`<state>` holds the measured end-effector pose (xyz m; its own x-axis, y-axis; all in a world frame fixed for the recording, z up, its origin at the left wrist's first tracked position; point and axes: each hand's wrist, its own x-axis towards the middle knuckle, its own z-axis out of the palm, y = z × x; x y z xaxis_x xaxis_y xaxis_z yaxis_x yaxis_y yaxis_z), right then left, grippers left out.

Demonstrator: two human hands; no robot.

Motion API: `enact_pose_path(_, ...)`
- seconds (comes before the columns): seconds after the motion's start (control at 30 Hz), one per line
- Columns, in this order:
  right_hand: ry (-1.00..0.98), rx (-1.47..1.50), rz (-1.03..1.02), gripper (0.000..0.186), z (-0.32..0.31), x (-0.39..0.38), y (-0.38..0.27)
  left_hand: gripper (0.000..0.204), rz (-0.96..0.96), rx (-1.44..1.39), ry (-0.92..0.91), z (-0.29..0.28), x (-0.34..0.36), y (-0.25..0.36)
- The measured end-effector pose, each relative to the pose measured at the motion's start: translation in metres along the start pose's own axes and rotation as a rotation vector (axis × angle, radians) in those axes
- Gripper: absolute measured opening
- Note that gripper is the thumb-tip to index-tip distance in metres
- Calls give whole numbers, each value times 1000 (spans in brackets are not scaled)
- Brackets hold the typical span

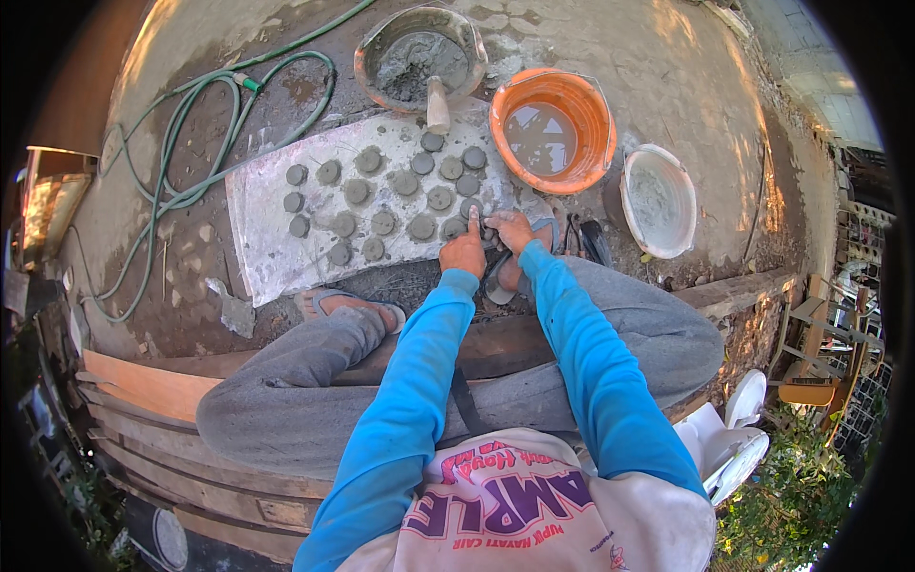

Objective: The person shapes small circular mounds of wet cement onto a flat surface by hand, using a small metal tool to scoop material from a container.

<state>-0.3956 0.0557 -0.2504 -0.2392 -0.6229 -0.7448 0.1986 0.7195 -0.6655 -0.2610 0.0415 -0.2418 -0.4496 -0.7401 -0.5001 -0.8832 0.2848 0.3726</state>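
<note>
Several small, round grey cement discs (pixel 383 223) stand in loose rows on a pale, cement-smeared board (pixel 262 243). My left hand (pixel 464 252) is at the board's right part, its index finger stretched forward at the edge of a cement disc (pixel 469 207). The other fingers of that hand are bent, and its thumb is hard to make out. Just to the right, my right hand (pixel 511 231) has its fingers drawn together, pointing left toward the same discs. Whatever is between those fingertips is too small to tell.
Beyond the board stand a bucket of wet cement (pixel 419 62) with a wooden handle (pixel 437 105) leaning out and an orange bucket (pixel 593 119) of murky water. A whitish bucket (pixel 660 202) is at the right. A green hose (pixel 172 181) coils at the left; planks (pixel 191 448) lie under my legs.
</note>
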Motion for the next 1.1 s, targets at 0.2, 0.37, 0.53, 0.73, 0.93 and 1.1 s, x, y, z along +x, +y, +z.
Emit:
enact_pose_path(0.2, 61, -339, -159, 18, -5, 13, 11, 76, -30, 81, -31, -1, 2, 9)
enact_pose_path(0.37, 191, -1206, -634, 26, 9, -15, -14, 85, 19, -21, 60, 8, -4, -8)
enact_pose_path(0.53, 117, -1405, -758, 23, 6, 0, -14, 83, 15, -114, 115, 15, -7, -5)
enact_pose_path(0.73, 86, -1437, -730, 17, 8, 5, -18, 85, 7, -140, 66, 9, -8, -4)
enact_pose_path(0.93, -35, -1619, -696, 15, 23, -4, -58, 86, -9, -78, 55, 23, 1, -10)
enact_pose_path(1.1, -132, -1780, -573, 16, 33, 8, -76, 88, 6, -30, 81, 36, 3, -10)
